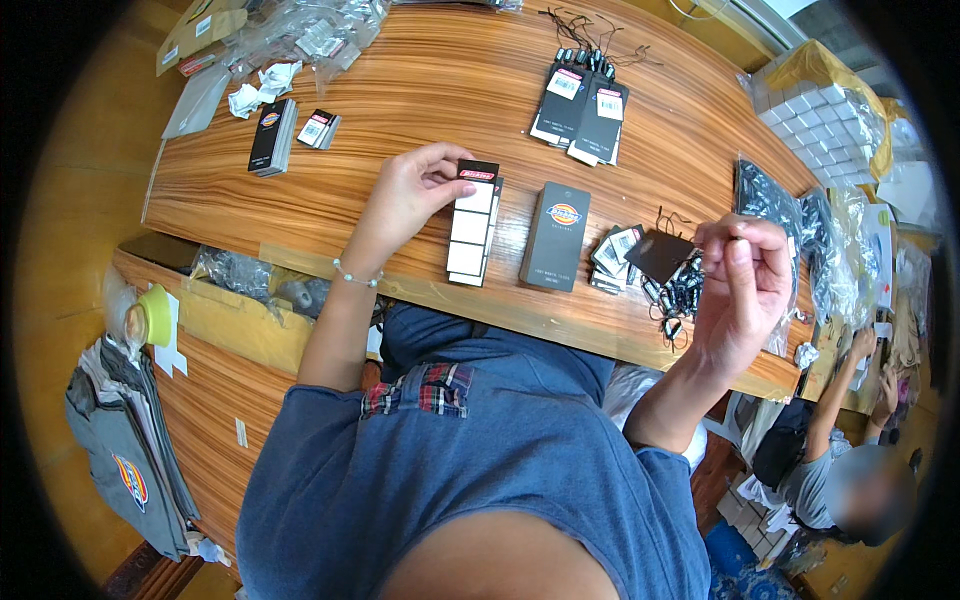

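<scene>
Here a long wooden table (440, 90) with a glossy striped grain fills the upper part of the view, bent by the lens, with a yellowish floor to its left. Stacks of dark hang tags (582, 108) lie toward the far edge beside loose black strings, another dark stack (272, 136) sits to the far left near crumpled clear plastic bags (310, 35), and a tall dark booklet tag (556, 236) lies flat near the middle. Grey folded garments (125, 450) pile up at the lower left, white boxes (815, 110) crowd the upper right, and another person (850, 470) sits low at the right edge, partly cut off. The pile of small tags and black string fasteners (675, 290) near the right hand is too tangled to sort out piece by piece. The left hand (410, 195) reaches forward over the table, wrist banded by a bead bracelet, thumb and fingers pinching the top of a strip of white label stickers (472, 225) that lies on the wood. The right hand (740, 290) is raised above the table's near edge, fingers curled shut around a dark square tag (660, 255) held at its corner; whether a string is also in the pinch I cannot tell.
</scene>
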`<state>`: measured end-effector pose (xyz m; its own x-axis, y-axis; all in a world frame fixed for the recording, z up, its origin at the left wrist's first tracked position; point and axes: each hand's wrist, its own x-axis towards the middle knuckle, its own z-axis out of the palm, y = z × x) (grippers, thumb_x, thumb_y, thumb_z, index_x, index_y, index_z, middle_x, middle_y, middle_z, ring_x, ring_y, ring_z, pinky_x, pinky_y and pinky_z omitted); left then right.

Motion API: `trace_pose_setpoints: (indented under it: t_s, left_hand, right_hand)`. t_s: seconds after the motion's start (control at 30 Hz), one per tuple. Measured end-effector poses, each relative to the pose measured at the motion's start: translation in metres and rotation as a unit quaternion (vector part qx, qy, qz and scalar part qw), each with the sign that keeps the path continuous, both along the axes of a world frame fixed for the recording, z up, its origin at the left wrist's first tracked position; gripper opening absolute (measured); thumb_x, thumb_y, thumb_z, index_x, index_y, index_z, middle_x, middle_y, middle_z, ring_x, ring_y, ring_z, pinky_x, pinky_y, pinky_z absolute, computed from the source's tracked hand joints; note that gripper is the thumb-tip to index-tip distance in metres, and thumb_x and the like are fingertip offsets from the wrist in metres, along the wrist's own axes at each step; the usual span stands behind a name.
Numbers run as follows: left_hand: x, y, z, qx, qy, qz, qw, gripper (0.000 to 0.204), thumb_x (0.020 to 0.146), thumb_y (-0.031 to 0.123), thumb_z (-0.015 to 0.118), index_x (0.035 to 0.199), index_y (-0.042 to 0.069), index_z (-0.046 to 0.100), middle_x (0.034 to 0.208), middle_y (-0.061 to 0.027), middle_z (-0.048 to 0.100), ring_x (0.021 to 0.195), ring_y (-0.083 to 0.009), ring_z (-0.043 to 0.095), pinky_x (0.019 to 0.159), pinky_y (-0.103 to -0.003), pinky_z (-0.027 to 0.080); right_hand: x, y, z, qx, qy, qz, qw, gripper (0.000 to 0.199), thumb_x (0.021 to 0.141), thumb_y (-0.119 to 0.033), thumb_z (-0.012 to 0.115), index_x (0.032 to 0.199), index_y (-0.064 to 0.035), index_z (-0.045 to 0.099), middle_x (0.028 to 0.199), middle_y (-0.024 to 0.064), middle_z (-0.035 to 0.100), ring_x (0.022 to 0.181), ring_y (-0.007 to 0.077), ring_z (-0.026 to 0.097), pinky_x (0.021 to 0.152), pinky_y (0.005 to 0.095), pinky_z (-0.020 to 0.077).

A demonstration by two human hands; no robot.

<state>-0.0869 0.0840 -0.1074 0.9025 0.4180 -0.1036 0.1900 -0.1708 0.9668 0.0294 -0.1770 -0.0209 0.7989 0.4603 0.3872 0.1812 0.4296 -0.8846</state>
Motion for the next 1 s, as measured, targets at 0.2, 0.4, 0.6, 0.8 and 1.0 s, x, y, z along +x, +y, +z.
trace_pose_setpoints:
  t_s: [0.2, 0.4, 0.6, 0.8, 1.0]
  left_hand:
    - [0.002, -0.006, 0.018, -0.031, 0.008, -0.016, 0.999, 0.02, 0.077, 0.008, 0.064, 0.091, -0.002, 0.055, 0.071, -0.0048, 0.062, 0.064, -0.0067, 0.057, 0.059, -0.02, 0.046]
    - [0.013, -0.003, 0.023, 0.168, 0.055, -0.043, 0.983, 0.021, 0.076, 0.006, 0.064, 0.092, 0.001, 0.052, 0.073, -0.0052, 0.061, 0.067, -0.0066, 0.056, 0.06, -0.02, 0.045]
    - [0.008, -0.001, 0.018, 0.198, -0.025, -0.019, 0.98, 0.017, 0.077, 0.003, 0.063, 0.09, 0.001, 0.052, 0.078, -0.0038, 0.061, 0.071, -0.0044, 0.056, 0.062, -0.016, 0.044]
    - [0.012, -0.052, 0.079, -0.027, -0.079, -0.104, 0.991, 0.015, 0.075, -0.001, 0.064, 0.088, 0.0, 0.056, 0.079, -0.0027, 0.062, 0.072, -0.0045, 0.058, 0.062, -0.016, 0.046]
    - [0.034, -0.09, 0.085, 0.04, -0.179, -0.086, 0.979, 0.011, 0.072, 0.0, 0.067, 0.081, 0.001, 0.061, 0.075, -0.0023, 0.063, 0.069, -0.0058, 0.059, 0.06, -0.018, 0.048]
  right_hand:
    - [-0.007, 0.003, 0.0, -0.001, 0.02, 0.015, 1.0, 0.015, 0.08, 0.005, 0.054, 0.093, 0.0016, 0.049, 0.076, 0.0094, 0.056, 0.065, 0.0133, 0.054, 0.059, 0.0228, 0.0427]
    - [-0.009, -0.001, 0.002, -0.006, 0.036, 0.017, 0.999, 0.015, 0.079, 0.006, 0.055, 0.091, 0.0015, 0.048, 0.077, 0.0092, 0.056, 0.066, 0.0129, 0.056, 0.062, 0.0227, 0.0454]
    - [-0.011, -0.004, 0.004, -0.02, 0.045, 0.02, 0.999, 0.014, 0.079, 0.005, 0.055, 0.091, 0.0015, 0.049, 0.078, 0.0086, 0.056, 0.068, 0.0121, 0.056, 0.063, 0.0224, 0.0458]
    - [-0.024, 0.013, -0.001, -0.159, -0.081, -0.064, 0.982, 0.008, 0.079, 0.006, 0.053, 0.086, 0.0023, 0.054, 0.079, 0.0062, 0.057, 0.071, 0.0114, 0.056, 0.064, 0.0218, 0.0437]
    - [-0.026, 0.023, -0.01, -0.201, -0.217, -0.143, 0.944, 0.01, 0.072, 0.007, 0.058, 0.079, 0.0005, 0.053, 0.07, 0.0075, 0.056, 0.058, 0.0145, 0.052, 0.056, 0.0244, 0.043]
